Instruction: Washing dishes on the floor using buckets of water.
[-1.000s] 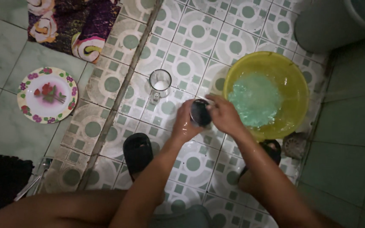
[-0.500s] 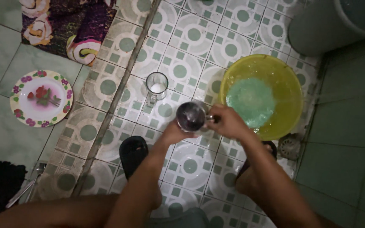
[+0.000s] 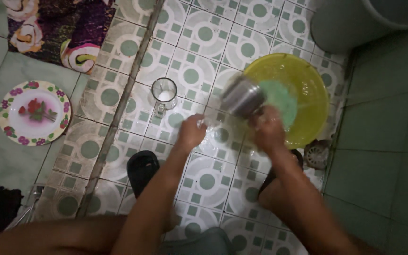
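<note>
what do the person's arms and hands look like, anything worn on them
Both arms are bare, with no sleeves in view. The left hand and right hand show no gloves, and no rings, watch or bracelets can be made out. The right hand is motion-blurred, so fine detail there is unclear.

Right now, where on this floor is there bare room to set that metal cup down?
Bare tiles lie between the glass mug and the yellow basin, and beyond the mug toward the floral cloth. It is crowded by the right hand, metal cup, and floor drain.
</note>
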